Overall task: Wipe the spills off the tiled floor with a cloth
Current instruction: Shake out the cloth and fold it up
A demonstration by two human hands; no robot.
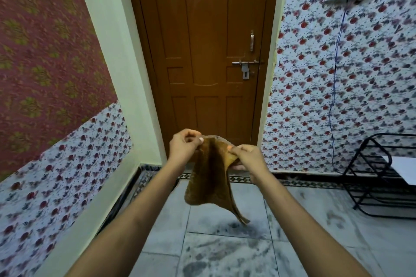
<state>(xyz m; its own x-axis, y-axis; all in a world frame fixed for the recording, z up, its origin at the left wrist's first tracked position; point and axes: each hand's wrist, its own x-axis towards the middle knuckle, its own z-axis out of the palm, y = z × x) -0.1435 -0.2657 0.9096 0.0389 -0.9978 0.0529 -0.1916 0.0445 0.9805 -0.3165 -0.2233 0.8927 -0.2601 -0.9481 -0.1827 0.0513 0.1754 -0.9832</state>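
A brown cloth [210, 177] hangs in the air in front of me, held at its top edge by both hands. My left hand [183, 147] pinches the upper left corner, and my right hand [246, 157] pinches the upper right corner. The cloth droops down in a fold, its lowest tip above the floor. Below it lies the grey marbled tiled floor [225, 252], with dark smudgy patches [234, 225] on the tiles under the cloth and nearer to me.
A shut brown wooden door [209, 51] with a bolt stands straight ahead. Floral-papered walls rise on both sides. A black metal rack [382, 177] stands on the floor at the right, with a blue cord [335, 87] hanging down the wall beside it.
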